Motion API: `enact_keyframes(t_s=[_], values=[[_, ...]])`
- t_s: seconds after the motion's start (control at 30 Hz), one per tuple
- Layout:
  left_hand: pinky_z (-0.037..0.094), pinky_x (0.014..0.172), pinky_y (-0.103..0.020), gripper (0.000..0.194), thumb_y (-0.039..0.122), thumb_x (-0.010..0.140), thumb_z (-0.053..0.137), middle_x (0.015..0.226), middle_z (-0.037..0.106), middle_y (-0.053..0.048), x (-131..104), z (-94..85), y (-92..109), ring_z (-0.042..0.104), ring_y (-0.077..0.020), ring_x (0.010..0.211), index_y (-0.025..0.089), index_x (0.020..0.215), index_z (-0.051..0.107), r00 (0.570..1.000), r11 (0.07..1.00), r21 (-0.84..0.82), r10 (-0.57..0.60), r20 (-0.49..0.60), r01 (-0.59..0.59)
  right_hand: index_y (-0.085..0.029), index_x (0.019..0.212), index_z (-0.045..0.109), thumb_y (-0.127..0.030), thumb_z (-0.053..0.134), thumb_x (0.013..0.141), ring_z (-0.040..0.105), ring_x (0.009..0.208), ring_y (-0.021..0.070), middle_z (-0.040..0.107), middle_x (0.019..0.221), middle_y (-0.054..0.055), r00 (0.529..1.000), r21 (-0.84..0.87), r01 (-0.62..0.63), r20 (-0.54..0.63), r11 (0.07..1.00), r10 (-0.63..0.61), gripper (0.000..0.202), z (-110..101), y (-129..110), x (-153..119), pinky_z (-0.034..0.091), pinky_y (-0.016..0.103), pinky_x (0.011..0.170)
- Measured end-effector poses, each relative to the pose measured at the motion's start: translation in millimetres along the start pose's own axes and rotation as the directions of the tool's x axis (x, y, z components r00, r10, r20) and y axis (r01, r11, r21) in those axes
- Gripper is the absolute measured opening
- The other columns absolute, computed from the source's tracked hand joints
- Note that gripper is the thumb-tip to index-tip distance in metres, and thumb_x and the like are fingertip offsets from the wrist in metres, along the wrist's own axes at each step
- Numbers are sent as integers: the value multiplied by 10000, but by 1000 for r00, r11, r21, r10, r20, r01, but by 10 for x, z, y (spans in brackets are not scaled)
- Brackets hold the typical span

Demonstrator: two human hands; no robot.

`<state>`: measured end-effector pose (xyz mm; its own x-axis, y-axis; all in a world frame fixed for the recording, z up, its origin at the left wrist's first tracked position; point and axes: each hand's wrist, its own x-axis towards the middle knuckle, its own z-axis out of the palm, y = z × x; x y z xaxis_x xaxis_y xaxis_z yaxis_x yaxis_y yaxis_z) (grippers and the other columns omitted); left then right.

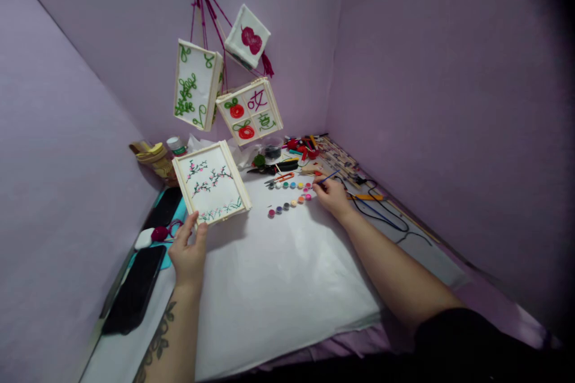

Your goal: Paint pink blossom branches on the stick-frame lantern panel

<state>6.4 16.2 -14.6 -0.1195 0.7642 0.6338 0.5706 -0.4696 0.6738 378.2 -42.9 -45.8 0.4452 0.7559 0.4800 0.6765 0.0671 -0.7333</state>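
My left hand (188,246) grips the lower edge of a wood-framed white panel (213,182), tilted up off the table. Pink blossoms on dark branches and green grass are painted on its face. In my right hand (333,196) is a thin blue paintbrush (331,176), pinched between the fingers, its tip hidden by the hand. That hand is over the right end of a strip of small paint pots (293,206), which lies folded in two rows of several colours. Small scissors with orange handles (283,178) lie just behind the pots.
White paper (287,287) covers the table. Decorated box lanterns (195,87) hang on purple cords at the back wall. Pliers (287,166), tools and wooden sticks crowd the back. At left lie a black phone (135,287) and purple yarn (160,233). A black cord (390,224) curls at right.
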Motion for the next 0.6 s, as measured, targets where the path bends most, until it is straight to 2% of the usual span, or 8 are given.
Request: enact_keyframes(t_s=[0.6], values=[[501, 941, -371, 396, 385, 810, 621, 1105, 697, -105, 0, -10, 44, 646, -221, 1009, 167, 1137, 671, 1000, 1000, 1, 14, 13, -14, -193, 794, 639, -302, 507, 795, 570, 629, 174, 668, 723, 44, 999, -8, 36, 10, 999, -36, 171, 21, 40, -4, 420, 279, 614]])
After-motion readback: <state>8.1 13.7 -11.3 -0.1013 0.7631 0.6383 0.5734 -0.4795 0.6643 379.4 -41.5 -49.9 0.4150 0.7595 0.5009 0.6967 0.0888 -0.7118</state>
